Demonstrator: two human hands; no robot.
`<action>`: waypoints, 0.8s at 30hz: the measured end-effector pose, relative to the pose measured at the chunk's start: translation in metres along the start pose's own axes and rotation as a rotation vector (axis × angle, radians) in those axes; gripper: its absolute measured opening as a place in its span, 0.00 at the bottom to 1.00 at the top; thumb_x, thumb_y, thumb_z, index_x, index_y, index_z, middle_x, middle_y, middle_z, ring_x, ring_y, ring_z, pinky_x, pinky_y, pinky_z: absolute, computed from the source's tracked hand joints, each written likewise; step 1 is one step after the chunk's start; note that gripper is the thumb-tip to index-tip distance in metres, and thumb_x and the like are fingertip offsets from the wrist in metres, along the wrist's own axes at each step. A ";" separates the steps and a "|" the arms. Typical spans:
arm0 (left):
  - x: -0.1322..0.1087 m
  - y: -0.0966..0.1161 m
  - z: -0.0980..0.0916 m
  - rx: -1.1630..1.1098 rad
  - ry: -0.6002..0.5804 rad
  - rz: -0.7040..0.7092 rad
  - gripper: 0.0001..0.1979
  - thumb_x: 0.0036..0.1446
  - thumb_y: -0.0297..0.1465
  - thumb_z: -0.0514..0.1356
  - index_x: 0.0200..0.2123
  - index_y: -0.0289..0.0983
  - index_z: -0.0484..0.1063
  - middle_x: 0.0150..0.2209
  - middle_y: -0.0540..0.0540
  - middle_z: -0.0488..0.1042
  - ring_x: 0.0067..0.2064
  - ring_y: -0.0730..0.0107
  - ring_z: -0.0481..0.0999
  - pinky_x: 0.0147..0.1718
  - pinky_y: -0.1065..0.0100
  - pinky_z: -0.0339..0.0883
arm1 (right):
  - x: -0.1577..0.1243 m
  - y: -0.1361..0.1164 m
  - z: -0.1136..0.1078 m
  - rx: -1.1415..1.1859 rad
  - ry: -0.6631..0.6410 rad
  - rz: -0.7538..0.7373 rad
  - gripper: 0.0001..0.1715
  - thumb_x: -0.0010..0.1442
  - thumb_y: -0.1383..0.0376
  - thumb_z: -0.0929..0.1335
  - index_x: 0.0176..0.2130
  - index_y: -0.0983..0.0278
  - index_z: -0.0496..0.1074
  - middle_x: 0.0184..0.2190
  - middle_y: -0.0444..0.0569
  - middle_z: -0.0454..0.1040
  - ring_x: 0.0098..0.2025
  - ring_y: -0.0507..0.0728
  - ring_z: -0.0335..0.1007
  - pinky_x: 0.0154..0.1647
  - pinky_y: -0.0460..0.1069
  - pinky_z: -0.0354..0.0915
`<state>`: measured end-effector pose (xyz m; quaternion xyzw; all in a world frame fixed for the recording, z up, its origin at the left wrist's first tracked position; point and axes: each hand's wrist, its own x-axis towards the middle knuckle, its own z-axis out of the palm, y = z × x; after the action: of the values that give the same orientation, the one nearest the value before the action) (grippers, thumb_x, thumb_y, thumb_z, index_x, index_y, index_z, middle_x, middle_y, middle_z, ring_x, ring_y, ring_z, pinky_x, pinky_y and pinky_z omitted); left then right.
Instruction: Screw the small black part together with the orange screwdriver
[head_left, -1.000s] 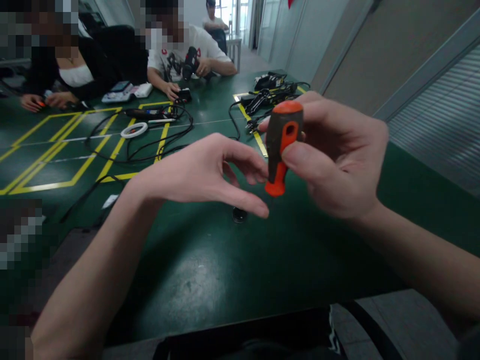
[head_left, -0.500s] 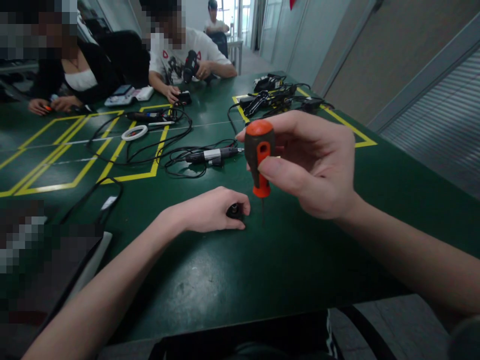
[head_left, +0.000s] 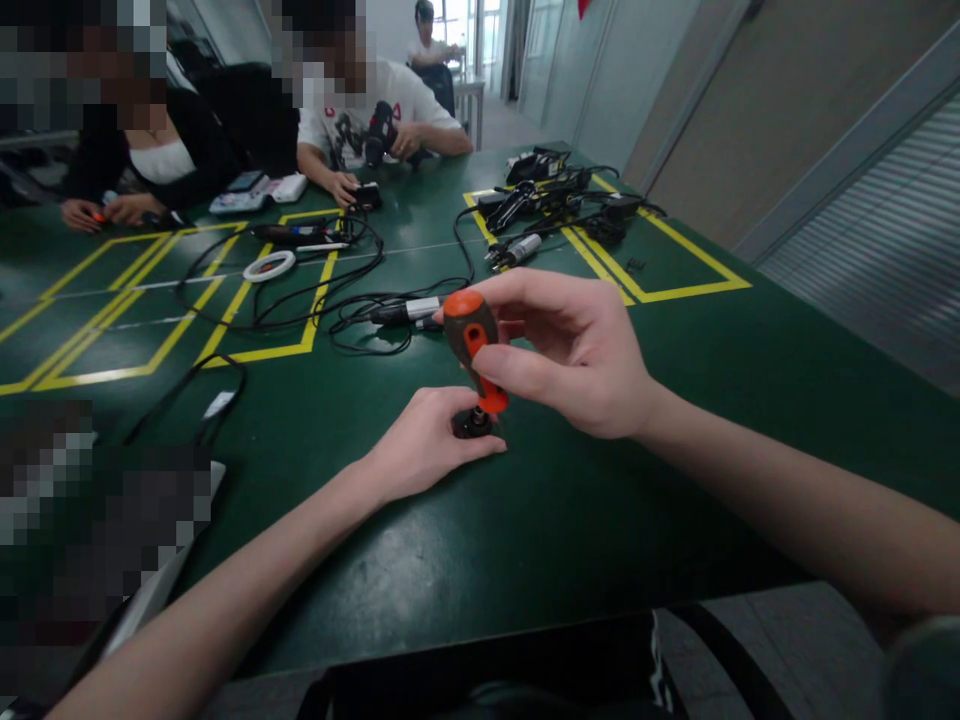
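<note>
My right hand (head_left: 574, 355) grips a short screwdriver (head_left: 471, 340) with an orange and dark grey handle, held between thumb and fingers. The screwdriver leans slightly, its lower end over a small black round part (head_left: 472, 425) with a metal piece at its centre. Fingers of my left hand (head_left: 424, 440) curl around that black part on the green tabletop. Whether the screwdriver's tip touches the metal piece is hidden by the handle.
Behind my hands lies a corded rotary tool (head_left: 405, 312). A white ring (head_left: 268, 266) and looped cables are at the left. Cables and black tools (head_left: 525, 205) pile up at the back right. Two people sit across the green table (head_left: 712, 450); one holds a power drill (head_left: 380, 133).
My right hand has brought the screwdriver left and down, from beside my left hand to over the black part. My left hand has shifted slightly around that part.
</note>
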<state>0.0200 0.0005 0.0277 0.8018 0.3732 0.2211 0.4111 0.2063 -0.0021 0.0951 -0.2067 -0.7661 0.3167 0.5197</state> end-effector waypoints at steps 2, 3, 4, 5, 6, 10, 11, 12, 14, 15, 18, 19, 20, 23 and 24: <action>-0.001 -0.002 0.001 -0.049 -0.005 -0.016 0.12 0.57 0.37 0.73 0.38 0.35 0.80 0.36 0.47 0.81 0.37 0.65 0.80 0.38 0.66 0.75 | 0.000 0.001 0.000 0.046 -0.017 0.023 0.17 0.66 0.60 0.74 0.50 0.69 0.80 0.40 0.48 0.80 0.37 0.50 0.75 0.36 0.44 0.73; -0.001 -0.003 0.000 -0.083 -0.020 -0.025 0.12 0.56 0.37 0.73 0.39 0.35 0.80 0.36 0.47 0.81 0.37 0.65 0.80 0.38 0.66 0.74 | 0.000 0.001 0.000 0.068 -0.024 0.038 0.17 0.67 0.60 0.74 0.51 0.68 0.80 0.41 0.48 0.80 0.36 0.49 0.75 0.36 0.44 0.72; -0.001 -0.003 -0.001 -0.119 -0.042 -0.033 0.13 0.56 0.37 0.73 0.40 0.35 0.81 0.36 0.47 0.81 0.37 0.66 0.80 0.38 0.66 0.74 | 0.000 0.001 0.000 0.090 -0.029 0.053 0.17 0.67 0.61 0.73 0.51 0.68 0.80 0.41 0.47 0.80 0.36 0.49 0.75 0.35 0.43 0.72; 0.000 -0.003 -0.002 -0.151 -0.065 -0.037 0.13 0.56 0.37 0.73 0.41 0.35 0.81 0.36 0.48 0.82 0.37 0.66 0.80 0.38 0.66 0.75 | 0.000 0.002 0.000 0.109 -0.030 0.067 0.17 0.67 0.60 0.74 0.51 0.68 0.80 0.41 0.47 0.80 0.36 0.49 0.75 0.35 0.43 0.72; 0.001 -0.003 -0.004 -0.174 -0.085 -0.034 0.13 0.56 0.36 0.73 0.41 0.36 0.81 0.36 0.48 0.81 0.37 0.66 0.80 0.39 0.66 0.75 | 0.001 0.002 0.000 0.125 -0.029 0.078 0.17 0.67 0.60 0.74 0.51 0.68 0.80 0.40 0.47 0.79 0.35 0.49 0.75 0.34 0.43 0.72; 0.006 -0.005 -0.007 -0.172 -0.121 0.041 0.11 0.55 0.35 0.74 0.39 0.36 0.82 0.39 0.48 0.81 0.40 0.67 0.79 0.42 0.66 0.75 | 0.001 0.005 0.000 0.150 -0.027 0.098 0.18 0.67 0.59 0.74 0.51 0.67 0.79 0.38 0.45 0.79 0.34 0.48 0.75 0.34 0.42 0.74; 0.007 -0.006 -0.007 -0.166 -0.128 0.064 0.10 0.56 0.35 0.74 0.38 0.36 0.82 0.40 0.48 0.80 0.41 0.67 0.79 0.44 0.66 0.74 | 0.001 0.006 0.000 0.153 -0.029 0.099 0.18 0.67 0.59 0.74 0.51 0.67 0.79 0.39 0.45 0.79 0.34 0.48 0.75 0.34 0.42 0.74; 0.008 -0.008 -0.006 -0.161 -0.132 0.083 0.10 0.56 0.35 0.73 0.38 0.37 0.82 0.41 0.48 0.80 0.42 0.67 0.79 0.45 0.66 0.74 | 0.001 0.006 0.000 0.156 -0.033 0.100 0.18 0.67 0.58 0.74 0.51 0.67 0.79 0.39 0.46 0.79 0.34 0.48 0.76 0.35 0.42 0.74; 0.008 -0.010 -0.005 -0.152 -0.131 0.112 0.09 0.57 0.36 0.73 0.38 0.37 0.83 0.41 0.47 0.79 0.43 0.67 0.79 0.46 0.66 0.74 | 0.001 0.007 0.000 0.162 -0.035 0.107 0.18 0.66 0.58 0.74 0.51 0.68 0.79 0.39 0.45 0.79 0.34 0.48 0.76 0.34 0.42 0.75; 0.008 -0.011 -0.004 -0.146 -0.125 0.121 0.10 0.58 0.37 0.73 0.38 0.37 0.83 0.41 0.47 0.79 0.43 0.67 0.79 0.46 0.66 0.74 | 0.002 0.007 0.000 0.166 -0.034 0.112 0.18 0.66 0.58 0.74 0.51 0.68 0.79 0.38 0.45 0.79 0.33 0.48 0.75 0.34 0.42 0.75; 0.007 -0.014 -0.002 -0.134 -0.111 0.128 0.11 0.57 0.38 0.73 0.38 0.37 0.83 0.41 0.47 0.77 0.42 0.68 0.77 0.42 0.68 0.72 | 0.002 0.007 -0.001 0.180 -0.023 0.129 0.18 0.66 0.59 0.75 0.50 0.68 0.79 0.38 0.45 0.79 0.33 0.47 0.76 0.34 0.41 0.75; 0.006 -0.014 -0.002 -0.138 -0.118 0.124 0.11 0.57 0.38 0.73 0.37 0.37 0.83 0.41 0.47 0.76 0.41 0.69 0.77 0.40 0.68 0.71 | 0.003 0.007 -0.001 0.186 -0.021 0.130 0.17 0.66 0.59 0.75 0.50 0.68 0.79 0.38 0.45 0.79 0.34 0.47 0.76 0.34 0.41 0.75; 0.006 -0.014 -0.002 -0.146 -0.132 0.114 0.12 0.56 0.38 0.74 0.37 0.36 0.83 0.40 0.47 0.76 0.39 0.70 0.76 0.38 0.69 0.70 | 0.003 0.007 -0.002 0.192 -0.020 0.129 0.17 0.66 0.59 0.75 0.50 0.68 0.79 0.38 0.45 0.80 0.35 0.48 0.77 0.35 0.41 0.75; 0.006 -0.013 -0.002 -0.187 -0.194 0.047 0.14 0.55 0.39 0.74 0.37 0.35 0.83 0.32 0.50 0.76 0.33 0.73 0.72 0.32 0.70 0.65 | 0.004 0.008 -0.002 0.207 -0.015 0.131 0.17 0.65 0.60 0.75 0.49 0.69 0.79 0.39 0.46 0.80 0.36 0.48 0.77 0.36 0.41 0.76; 0.006 -0.012 -0.002 -0.198 -0.209 0.015 0.15 0.55 0.40 0.74 0.38 0.34 0.83 0.29 0.51 0.75 0.31 0.74 0.71 0.31 0.71 0.63 | 0.004 0.008 -0.002 0.207 -0.011 0.134 0.17 0.65 0.60 0.75 0.49 0.69 0.79 0.40 0.46 0.80 0.36 0.48 0.77 0.37 0.41 0.76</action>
<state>0.0176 0.0105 0.0193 0.7788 0.2984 0.1752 0.5232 0.2070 0.0069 0.0927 -0.2008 -0.7165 0.4292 0.5120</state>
